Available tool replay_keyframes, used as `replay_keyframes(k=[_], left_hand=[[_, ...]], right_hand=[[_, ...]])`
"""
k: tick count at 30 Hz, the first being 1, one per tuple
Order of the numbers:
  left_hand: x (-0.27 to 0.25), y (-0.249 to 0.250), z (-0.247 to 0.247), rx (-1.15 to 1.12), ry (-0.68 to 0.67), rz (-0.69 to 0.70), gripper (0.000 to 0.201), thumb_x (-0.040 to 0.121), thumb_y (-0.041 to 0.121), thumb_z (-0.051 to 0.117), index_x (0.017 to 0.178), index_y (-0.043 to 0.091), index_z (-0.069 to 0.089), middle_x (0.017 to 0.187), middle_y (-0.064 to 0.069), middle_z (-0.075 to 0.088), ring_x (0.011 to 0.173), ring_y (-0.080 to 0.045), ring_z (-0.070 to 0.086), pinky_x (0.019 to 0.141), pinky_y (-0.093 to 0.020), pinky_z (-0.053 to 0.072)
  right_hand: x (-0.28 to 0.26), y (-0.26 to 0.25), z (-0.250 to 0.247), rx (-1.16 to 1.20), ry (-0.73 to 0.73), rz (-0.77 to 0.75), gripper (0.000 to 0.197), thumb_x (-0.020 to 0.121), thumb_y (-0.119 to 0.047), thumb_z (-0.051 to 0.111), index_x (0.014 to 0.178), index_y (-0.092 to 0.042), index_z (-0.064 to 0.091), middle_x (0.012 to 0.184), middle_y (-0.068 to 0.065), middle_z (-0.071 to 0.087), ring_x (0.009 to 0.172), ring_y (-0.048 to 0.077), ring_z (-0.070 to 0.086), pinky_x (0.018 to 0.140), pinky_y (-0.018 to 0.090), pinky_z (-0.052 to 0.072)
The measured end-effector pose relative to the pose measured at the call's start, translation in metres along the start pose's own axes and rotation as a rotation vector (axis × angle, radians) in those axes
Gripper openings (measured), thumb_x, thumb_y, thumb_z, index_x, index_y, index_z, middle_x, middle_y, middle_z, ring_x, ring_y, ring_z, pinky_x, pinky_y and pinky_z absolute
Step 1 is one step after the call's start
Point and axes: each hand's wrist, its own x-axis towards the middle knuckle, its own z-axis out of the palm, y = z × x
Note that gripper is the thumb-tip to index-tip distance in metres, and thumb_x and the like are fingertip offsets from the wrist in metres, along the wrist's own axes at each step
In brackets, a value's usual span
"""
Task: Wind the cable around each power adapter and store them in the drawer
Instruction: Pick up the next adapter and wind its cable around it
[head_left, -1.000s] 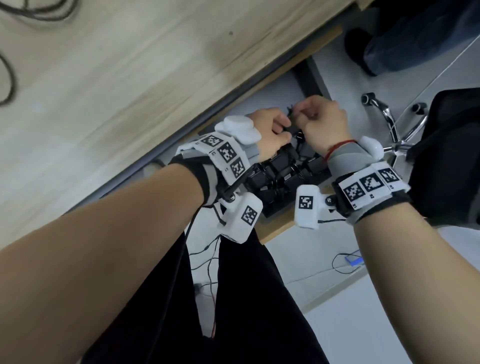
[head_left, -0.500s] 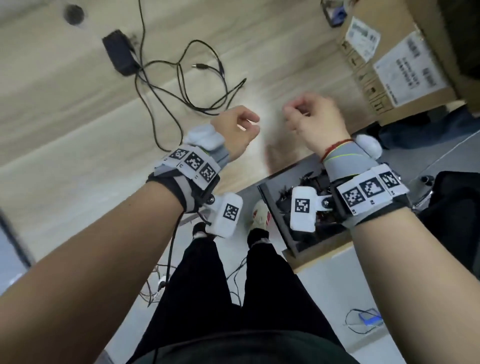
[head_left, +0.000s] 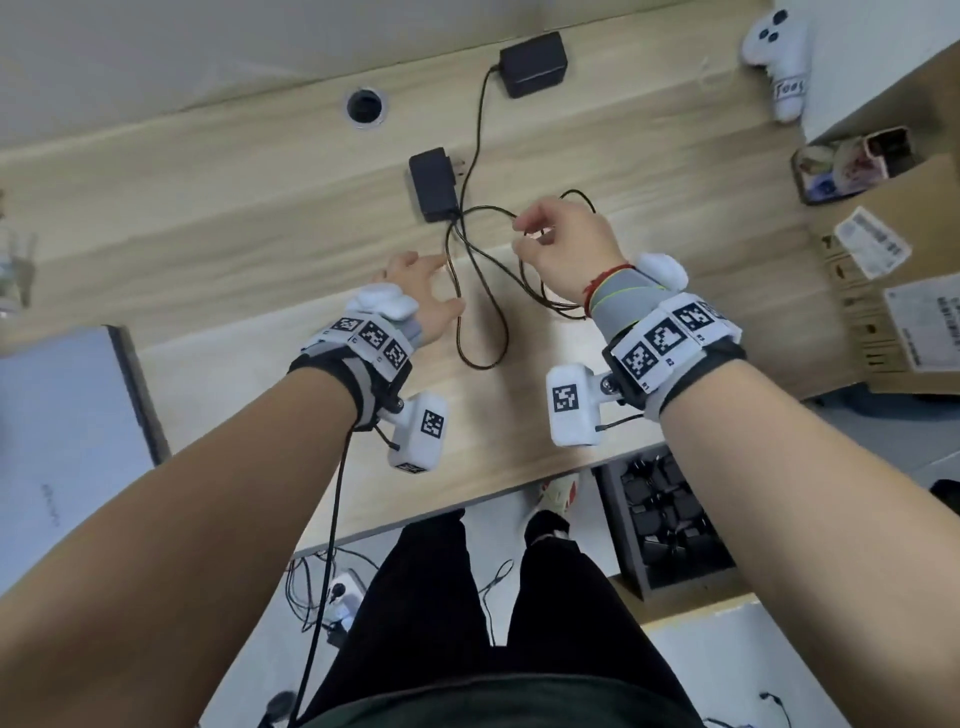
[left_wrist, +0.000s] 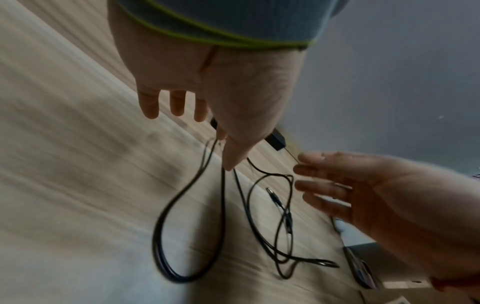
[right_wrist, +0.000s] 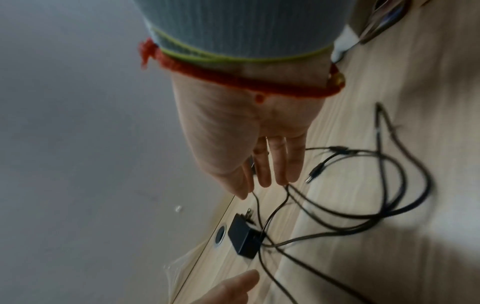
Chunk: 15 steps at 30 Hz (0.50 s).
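Both hands hover over the middle of the table (head_left: 208, 218), released and grasping nothing: the left hand (head_left: 421, 291) spreads its fingers beside the loose cable (head_left: 480, 312), the right hand (head_left: 563, 244) above it; the power adapter (head_left: 434, 184) lies nearer the far edge, the drawer (head_left: 670, 519) open beneath the near edge

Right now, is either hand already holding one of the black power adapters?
No. Both adapters lie untouched on the desk; the right hand and left hand are only at the cable.

The white controller (head_left: 775, 57) at the desk's far corner bears a handwritten label that looks like "Tool". The labels on the cardboard box (head_left: 906, 291) are too small to read.
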Motion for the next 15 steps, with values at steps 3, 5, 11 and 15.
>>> replay_keyframes(k=[3,5,11,15], left_hand=[[0.007,-0.012,-0.004,0.044,-0.088,-0.004,0.066,0.086,0.046,0.063,0.146,0.031,0.042,0.159,0.0,0.025,0.142,-0.03,0.03,0.115,-0.048,0.029],[0.011,-0.022,-0.01,0.018,-0.091,0.011,0.062,0.086,0.042,0.064,0.143,0.03,0.046,0.157,0.002,0.028,0.141,-0.029,0.032,0.114,-0.046,0.03],[0.015,-0.042,-0.015,-0.109,-0.125,0.083,0.055,0.086,0.04,0.067,0.136,0.02,0.056,0.15,0.002,0.04,0.137,-0.025,0.039,0.113,-0.037,0.027],[0.015,-0.051,-0.027,-0.248,-0.132,0.056,0.044,0.09,0.034,0.067,0.131,0.023,0.06,0.143,0.001,0.05,0.127,-0.019,0.05,0.1,-0.028,0.039]], right_hand=[[0.026,-0.023,0.016,-0.037,-0.046,-0.029,0.037,0.087,-0.023,0.063,0.124,-0.022,0.061,0.125,0.003,0.06,0.109,0.021,0.06,0.098,0.03,0.044],[0.047,-0.04,0.032,-0.077,-0.085,-0.035,0.049,0.087,-0.025,0.063,0.134,-0.023,0.052,0.132,0.006,0.056,0.118,0.024,0.057,0.099,0.03,0.042],[0.093,-0.06,0.07,-0.161,-0.04,0.151,0.072,0.08,-0.048,0.069,0.135,-0.01,0.042,0.129,0.008,0.057,0.117,0.028,0.056,0.082,0.026,0.038],[0.106,-0.065,0.084,-0.295,-0.012,0.262,0.071,0.081,-0.049,0.067,0.131,-0.005,0.043,0.128,0.013,0.055,0.111,0.033,0.059,0.081,0.035,0.045]])
